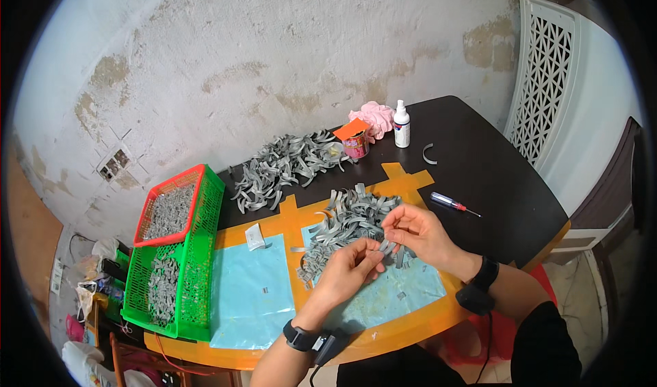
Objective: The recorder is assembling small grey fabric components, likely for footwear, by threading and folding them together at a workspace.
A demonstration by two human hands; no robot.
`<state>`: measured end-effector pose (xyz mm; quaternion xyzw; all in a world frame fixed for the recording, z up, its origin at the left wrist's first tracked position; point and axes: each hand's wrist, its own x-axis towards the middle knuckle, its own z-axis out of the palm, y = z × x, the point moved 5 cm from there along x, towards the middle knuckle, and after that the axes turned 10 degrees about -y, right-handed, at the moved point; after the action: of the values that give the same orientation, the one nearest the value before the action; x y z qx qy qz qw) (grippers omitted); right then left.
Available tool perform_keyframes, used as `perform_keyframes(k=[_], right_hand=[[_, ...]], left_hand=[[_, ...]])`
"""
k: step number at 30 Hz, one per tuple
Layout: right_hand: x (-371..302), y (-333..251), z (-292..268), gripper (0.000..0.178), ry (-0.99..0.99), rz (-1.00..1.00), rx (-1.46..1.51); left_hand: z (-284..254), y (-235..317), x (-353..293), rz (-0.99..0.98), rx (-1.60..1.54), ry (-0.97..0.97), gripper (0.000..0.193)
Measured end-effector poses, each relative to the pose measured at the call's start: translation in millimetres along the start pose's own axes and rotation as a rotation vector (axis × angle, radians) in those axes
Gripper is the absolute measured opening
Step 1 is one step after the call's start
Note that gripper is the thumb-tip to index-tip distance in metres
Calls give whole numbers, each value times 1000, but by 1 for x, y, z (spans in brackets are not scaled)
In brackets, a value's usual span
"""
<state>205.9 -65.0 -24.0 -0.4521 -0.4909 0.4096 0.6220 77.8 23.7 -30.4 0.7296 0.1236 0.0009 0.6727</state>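
Over the right-hand blue sheet, my left hand and my right hand meet with fingertips pinched. Between them is a small grey strip, partly covered by the fingers. Just beyond and to the left of my fingers lies a heap of curved grey strips, some curling up from it. Smaller grey pieces lie at its near left side. A few tiny bits rest on the sheet near my hands.
A larger pile of grey strips lies at the wall. Left stand a green basket and a red basket, both holding small grey pieces. Beyond are a tin, pink cloth and white bottle. A screwdriver lies right.
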Motion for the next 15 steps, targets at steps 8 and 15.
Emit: perform_keyframes(k=[8,15], right_hand=[[2,6,0,10,41,-126,-57],[-1,-18,-20,6,222,-223,28]], left_hand=[[-11,0,-2,-5,416,103,14],[-23,9,-17,-15,482,249,18]])
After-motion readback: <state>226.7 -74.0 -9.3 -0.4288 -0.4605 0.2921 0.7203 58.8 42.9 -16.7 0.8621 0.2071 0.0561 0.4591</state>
